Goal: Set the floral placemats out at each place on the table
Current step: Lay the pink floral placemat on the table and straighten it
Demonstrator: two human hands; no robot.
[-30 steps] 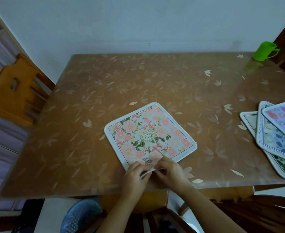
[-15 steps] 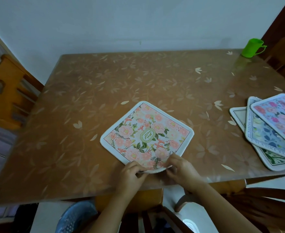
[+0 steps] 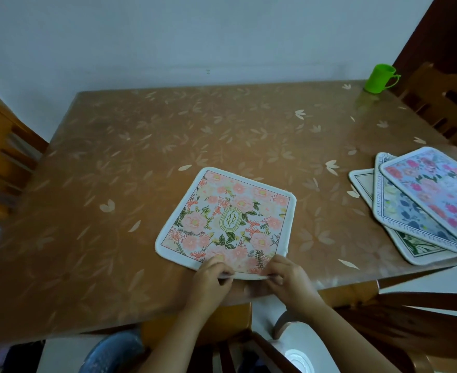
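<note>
Left hand [image 3: 211, 282] and right hand [image 3: 289, 281], each grip pinching pink placemat [image 3: 262, 200] near edge, oval label [image 3: 230, 219] seemingly "GARDEN"

A pink-flowered placemat [image 3: 230, 219] with a white border and a green oval emblem lies flat and askew at the middle of the table's [image 3: 114, 162] front edge, while three more floral placemats [image 3: 424, 205] lie fanned, overlapping, at its right edge.
</note>
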